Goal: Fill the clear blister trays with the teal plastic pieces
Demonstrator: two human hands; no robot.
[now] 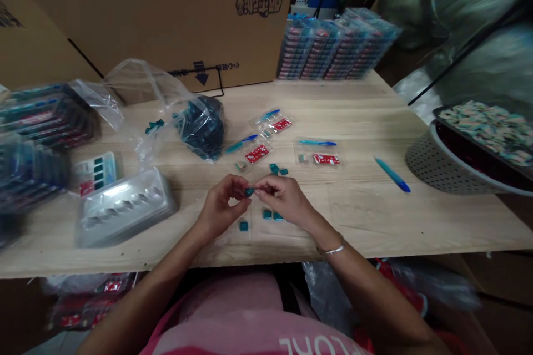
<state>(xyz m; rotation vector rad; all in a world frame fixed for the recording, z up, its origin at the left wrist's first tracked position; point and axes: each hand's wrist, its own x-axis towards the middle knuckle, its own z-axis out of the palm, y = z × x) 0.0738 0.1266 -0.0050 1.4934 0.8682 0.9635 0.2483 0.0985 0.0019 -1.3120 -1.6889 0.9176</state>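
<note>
My left hand (225, 202) and my right hand (285, 199) meet above the table, both pinching one small teal square piece (249, 192) between their fingertips. More small teal pieces (267, 214) lie just below my right hand, and one teal piece (244, 226) sits below my left hand, on what looks like a clear plastic tray. Beyond my fingers are two loose teal pieces (274, 168). Further back lie clear trays, each with a blue pen (317, 143), a red patterned card (326, 160) and a small pale piece (303, 158).
At left stand a stack of clear plastic trays (125, 208) and blurred piles of packed sets (45, 116). Behind are a plastic bag of teal pieces (202, 127), a large cardboard box (166, 22) and stacked packs (333, 47). A loose pen (392, 174) lies near a grey basket (441, 161) at right.
</note>
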